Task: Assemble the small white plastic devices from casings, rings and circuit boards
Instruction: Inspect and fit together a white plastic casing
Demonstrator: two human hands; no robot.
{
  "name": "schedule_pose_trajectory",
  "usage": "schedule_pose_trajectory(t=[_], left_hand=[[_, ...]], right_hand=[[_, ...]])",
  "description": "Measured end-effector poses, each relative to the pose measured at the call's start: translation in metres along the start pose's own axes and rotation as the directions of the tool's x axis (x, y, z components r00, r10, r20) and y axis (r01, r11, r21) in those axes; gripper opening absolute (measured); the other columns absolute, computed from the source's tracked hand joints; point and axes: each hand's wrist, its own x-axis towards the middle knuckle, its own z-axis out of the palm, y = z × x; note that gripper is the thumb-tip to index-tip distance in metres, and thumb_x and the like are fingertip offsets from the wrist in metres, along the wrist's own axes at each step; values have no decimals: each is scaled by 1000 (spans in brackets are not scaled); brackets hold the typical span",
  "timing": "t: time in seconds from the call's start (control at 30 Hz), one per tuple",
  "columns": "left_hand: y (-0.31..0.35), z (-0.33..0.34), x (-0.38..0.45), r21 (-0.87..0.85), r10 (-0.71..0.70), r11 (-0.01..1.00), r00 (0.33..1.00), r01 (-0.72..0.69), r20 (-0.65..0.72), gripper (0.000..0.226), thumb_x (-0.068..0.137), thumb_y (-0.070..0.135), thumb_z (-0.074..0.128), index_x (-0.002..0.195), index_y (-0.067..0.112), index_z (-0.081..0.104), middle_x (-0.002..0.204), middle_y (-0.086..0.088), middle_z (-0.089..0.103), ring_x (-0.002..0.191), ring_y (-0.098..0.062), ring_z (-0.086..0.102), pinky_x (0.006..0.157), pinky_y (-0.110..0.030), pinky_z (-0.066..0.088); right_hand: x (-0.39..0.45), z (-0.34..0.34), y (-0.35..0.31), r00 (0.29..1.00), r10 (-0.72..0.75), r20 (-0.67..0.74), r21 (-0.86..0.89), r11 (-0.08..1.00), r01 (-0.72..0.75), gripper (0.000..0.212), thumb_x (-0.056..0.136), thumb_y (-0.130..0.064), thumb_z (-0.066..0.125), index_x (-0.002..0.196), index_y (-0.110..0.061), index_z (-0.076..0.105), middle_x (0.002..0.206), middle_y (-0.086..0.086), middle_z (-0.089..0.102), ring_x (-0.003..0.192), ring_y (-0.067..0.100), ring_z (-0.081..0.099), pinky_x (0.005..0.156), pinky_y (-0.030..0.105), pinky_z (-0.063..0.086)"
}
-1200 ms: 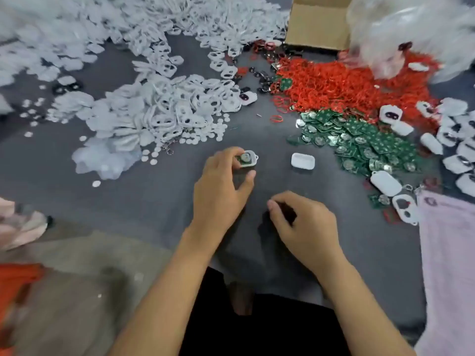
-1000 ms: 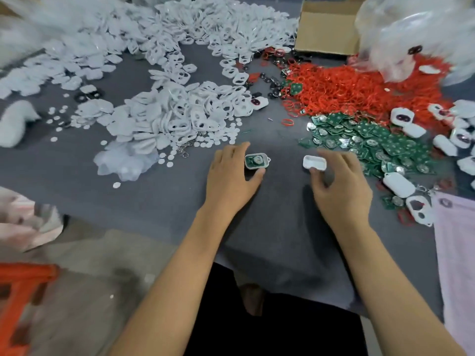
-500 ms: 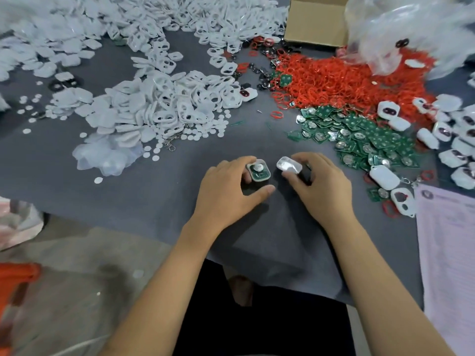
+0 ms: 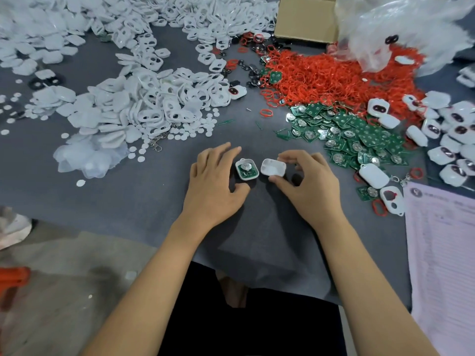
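My left hand [image 4: 214,181] holds a white casing half [image 4: 246,169] between finger and thumb; a green circuit board with a round silver cell sits inside it, facing up. Just to its right, my right hand [image 4: 305,182] pinches a plain white casing cover [image 4: 273,167] between thumb and fingertips. The two parts are side by side, a small gap apart, just above the grey cloth [image 4: 159,191].
A heap of white casing shells [image 4: 144,104] and small white discs lies at the left. Red rings [image 4: 331,75] pile up at the back right, green circuit boards [image 4: 359,140] in front of them. Finished white devices [image 4: 452,140], a cardboard box [image 4: 305,19], a plastic bag and pink paper [image 4: 444,253] stand right.
My right hand reached right, picked up the white cover from the cloth and brought it beside the casing half with the board. My left hand kept its hold.
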Motion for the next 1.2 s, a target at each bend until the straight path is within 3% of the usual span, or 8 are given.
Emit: schedule_pose_trajectory(t=[0.1,0.17,0.4,0.57,0.67,0.77,1.03,1.2], left_hand=[[-1,-1,-1,-15,21,1000,1000,-20,18,70,81,40,49,149,26,47,146,9,53,140,-14,35,114,-34,23],[-3,-2,-2,-58,26,998,1000,-25,7,68,82,37,53,148,25,48,140,10,58,136,-14,42,112,-34,25],[-7,1,-3,-136,65,988,998,-68,-27,64,84,22,74,143,28,52,115,20,64,119,-10,50,102,-28,28],[-6,-1,-2,-69,125,990,992,-127,-34,62,83,32,70,143,25,56,140,6,53,134,-19,40,111,-35,33],[-4,-2,-3,-30,138,990,990,-137,25,65,81,40,62,144,26,56,154,6,45,146,-19,31,112,-35,28],[-3,0,-3,4,157,988,986,-157,49,62,82,43,59,143,30,58,159,11,42,150,-16,27,110,-32,23],[-6,2,-1,-62,122,990,992,-123,-21,33,84,36,78,114,27,68,137,8,59,141,-18,40,112,-41,36],[-5,-3,-2,-26,166,986,985,-165,45,55,77,48,65,128,29,64,140,14,56,143,-13,36,109,-31,28]], right_hand=[[0,-1,0,1000,-22,-5,53,998,22,19,94,-45,71,109,-34,70,85,-14,58,82,7,53,65,19,38],[0,-1,0,1000,6,-20,75,997,-4,18,102,-41,60,105,-29,73,79,-8,60,81,14,55,65,29,39],[4,-1,1,989,130,-73,-14,991,-131,22,103,-42,60,119,-34,74,97,-14,64,98,11,55,72,31,38],[3,1,-1,977,188,-97,-140,970,-201,27,103,-47,57,88,-27,68,68,-10,55,73,18,56,60,32,31],[3,-2,-1,988,108,-110,-63,991,-115,12,101,-25,57,102,-30,68,94,-12,62,90,18,56,66,32,37],[-1,-4,-3,987,-159,-2,72,985,159,55,79,6,52,119,-26,73,126,-9,64,110,23,48,94,31,39],[-4,-3,-6,969,-212,128,-83,971,223,42,78,-13,69,113,-35,79,122,-14,67,112,23,52,104,40,31],[-5,-1,-5,995,-84,45,-158,983,90,37,82,-25,72,118,-29,75,116,-6,63,110,26,51,99,39,33]])
